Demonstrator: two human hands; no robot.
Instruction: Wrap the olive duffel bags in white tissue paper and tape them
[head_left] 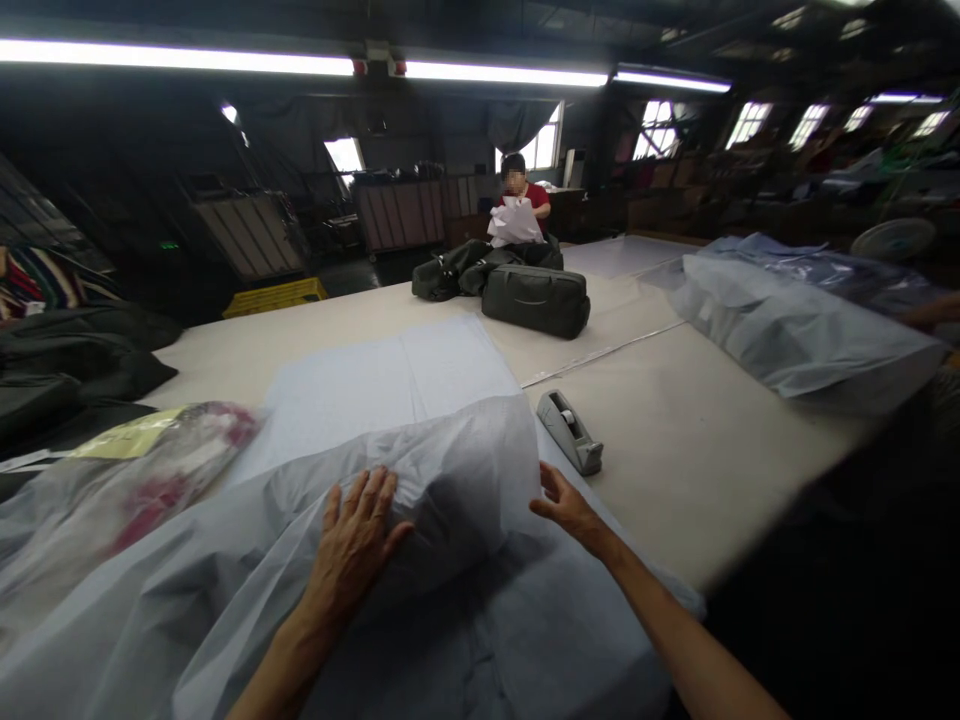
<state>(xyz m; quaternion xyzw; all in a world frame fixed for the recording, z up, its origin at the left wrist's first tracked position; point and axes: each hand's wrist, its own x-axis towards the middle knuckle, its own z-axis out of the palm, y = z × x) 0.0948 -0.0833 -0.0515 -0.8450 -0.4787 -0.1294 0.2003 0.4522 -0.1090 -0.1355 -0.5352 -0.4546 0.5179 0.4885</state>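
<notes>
A large translucent plastic bag [450, 450] lies across the near part of the table, with something dark showing through it. On top of it my left hand [360, 530] rests flat, fingers stretched out and slightly spread. My right hand [564, 505] is at the bag's right edge, its fingers apart and slightly curved, with nothing visible in them. Pale bluish sheets [375, 365] lie flat beyond and under the bag. Just past my right hand stands a grey tape dispenser [570, 432].
A dark duffel bag [536, 300] and other dark bags sit farther back, where a person in red [536, 198] holds white paper. Left are dark bags [67, 350] and plastic-wrapped items [150, 480]. More plastic bags [795, 320] lie right, and the table edge [795, 490] drops off there.
</notes>
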